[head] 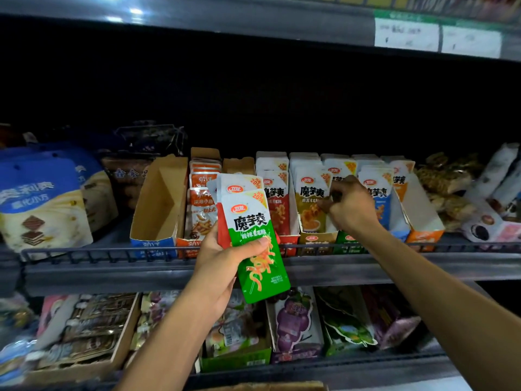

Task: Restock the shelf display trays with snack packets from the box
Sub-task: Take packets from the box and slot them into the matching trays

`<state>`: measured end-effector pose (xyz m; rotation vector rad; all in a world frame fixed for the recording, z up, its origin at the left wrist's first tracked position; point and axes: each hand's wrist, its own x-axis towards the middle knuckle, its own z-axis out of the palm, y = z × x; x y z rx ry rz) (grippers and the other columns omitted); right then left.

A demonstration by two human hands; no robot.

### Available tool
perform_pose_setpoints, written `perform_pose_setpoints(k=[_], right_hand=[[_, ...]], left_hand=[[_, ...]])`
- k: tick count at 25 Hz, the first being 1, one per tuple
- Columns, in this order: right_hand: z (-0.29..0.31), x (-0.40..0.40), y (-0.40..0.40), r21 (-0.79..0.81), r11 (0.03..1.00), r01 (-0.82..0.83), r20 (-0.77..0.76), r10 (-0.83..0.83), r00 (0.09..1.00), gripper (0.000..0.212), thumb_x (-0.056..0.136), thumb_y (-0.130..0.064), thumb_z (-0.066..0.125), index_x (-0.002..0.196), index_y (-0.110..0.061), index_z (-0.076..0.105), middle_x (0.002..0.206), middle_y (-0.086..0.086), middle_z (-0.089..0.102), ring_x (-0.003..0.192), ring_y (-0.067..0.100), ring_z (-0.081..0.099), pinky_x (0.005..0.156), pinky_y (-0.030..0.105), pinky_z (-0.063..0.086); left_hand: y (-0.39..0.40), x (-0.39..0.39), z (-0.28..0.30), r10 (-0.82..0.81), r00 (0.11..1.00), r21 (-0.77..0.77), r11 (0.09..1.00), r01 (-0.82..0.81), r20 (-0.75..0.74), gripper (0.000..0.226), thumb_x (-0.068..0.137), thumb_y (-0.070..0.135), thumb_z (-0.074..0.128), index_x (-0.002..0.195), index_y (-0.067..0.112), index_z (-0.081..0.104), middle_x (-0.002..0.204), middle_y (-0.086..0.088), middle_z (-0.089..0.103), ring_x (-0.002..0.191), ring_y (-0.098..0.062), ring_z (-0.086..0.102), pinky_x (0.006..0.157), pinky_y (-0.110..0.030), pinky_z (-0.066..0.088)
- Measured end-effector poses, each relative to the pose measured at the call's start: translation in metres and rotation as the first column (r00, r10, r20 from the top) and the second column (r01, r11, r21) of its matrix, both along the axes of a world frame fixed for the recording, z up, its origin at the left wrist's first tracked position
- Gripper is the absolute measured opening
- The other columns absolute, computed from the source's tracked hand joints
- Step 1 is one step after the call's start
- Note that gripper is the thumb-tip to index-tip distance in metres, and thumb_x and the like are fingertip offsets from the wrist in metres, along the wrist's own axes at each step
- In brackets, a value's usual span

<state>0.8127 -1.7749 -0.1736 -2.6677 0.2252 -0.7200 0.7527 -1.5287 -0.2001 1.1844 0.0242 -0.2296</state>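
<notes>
The left hand (222, 258) grips a small stack of green-and-white foil snack packets (255, 241) with orange noodle artwork, thumb curled across the front packet, holding them upright just in front of the dark metal shelf rail (112, 251). Behind the top of that stack stands a red cardboard display tray (282, 210) filled with red-and-white packets. To the right of the left hand, the right hand (348, 206) reaches over the rail with its fingers curled, pinching the top of something at the green cardboard display tray (348, 240); what it pinches is hidden by the fingers. Just left of the right hand sits a tan display tray of yellow-brown packets (311, 204), and just right of it a blue tray of blue-and-white packets (377, 193). Left of the left hand an open brown cardboard tray with a blue front (159, 204) stands beside an orange tray of fish-snack packets (201, 204). Below both hands, a lower shelf carries purple grape-print pouches (294, 320).
</notes>
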Motion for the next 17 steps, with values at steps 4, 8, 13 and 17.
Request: perform_pose_setpoints(k=[4, 8, 13, 17], right_hand=[[-0.009, 0.002, 0.004, 0.037, 0.997, 0.075, 0.054, -0.076, 0.996, 0.041, 0.081, -0.032, 0.077, 0.107, -0.021, 0.048, 0.1, 0.003, 0.056, 0.08, 0.023, 0.056, 0.065, 0.03, 0.043], [0.002, -0.023, 0.029, 0.168, 0.985, 0.027, 0.182, -0.059, 0.981, 0.029, 0.091, -0.03, 0.064, 0.112, -0.016, 0.051, 0.094, -0.003, 0.058, 0.077, 0.014, 0.059, 0.06, 0.024, 0.043], [-0.004, -0.068, 0.091, 0.518, 0.735, -0.437, 0.032, 0.494, 0.869, 0.038, 0.079, -0.047, 0.069, 0.1, -0.017, 0.057, 0.069, -0.003, 0.058, 0.055, -0.001, 0.05, 0.05, 0.014, 0.041], [-0.007, -0.067, 0.098, 0.732, 0.559, -0.388, 0.104, 0.472, 0.875, 0.03, 0.078, -0.022, 0.079, 0.096, -0.009, 0.059, 0.076, -0.001, 0.069, 0.054, 0.001, 0.058, 0.047, 0.015, 0.041]], left_hand=[[-0.001, 0.0, 0.001, 0.006, 1.0, 0.01, 1.0, -0.006, -0.008, 0.056, 0.062, -0.001, 0.081, 0.111, 0.022, 0.064, 0.095, 0.003, 0.078, 0.084, -0.016, 0.075, 0.073, -0.034, 0.054], [-0.001, -0.001, 0.001, 0.012, 1.0, 0.018, 1.0, -0.012, -0.005, 0.067, 0.051, 0.008, 0.083, 0.113, 0.022, 0.064, 0.096, 0.003, 0.078, 0.092, -0.02, 0.074, 0.08, -0.038, 0.055], [-0.004, -0.002, 0.001, 0.031, 0.998, 0.072, 0.997, -0.035, 0.053, 0.07, 0.052, 0.008, 0.085, 0.117, 0.024, 0.064, 0.102, 0.002, 0.077, 0.098, -0.023, 0.073, 0.091, -0.049, 0.055], [0.0, -0.006, 0.0, -0.02, 0.995, 0.102, 0.995, 0.009, 0.102, 0.063, 0.06, 0.005, 0.085, 0.115, 0.027, 0.064, 0.103, 0.003, 0.077, 0.097, -0.018, 0.074, 0.087, -0.043, 0.057]])
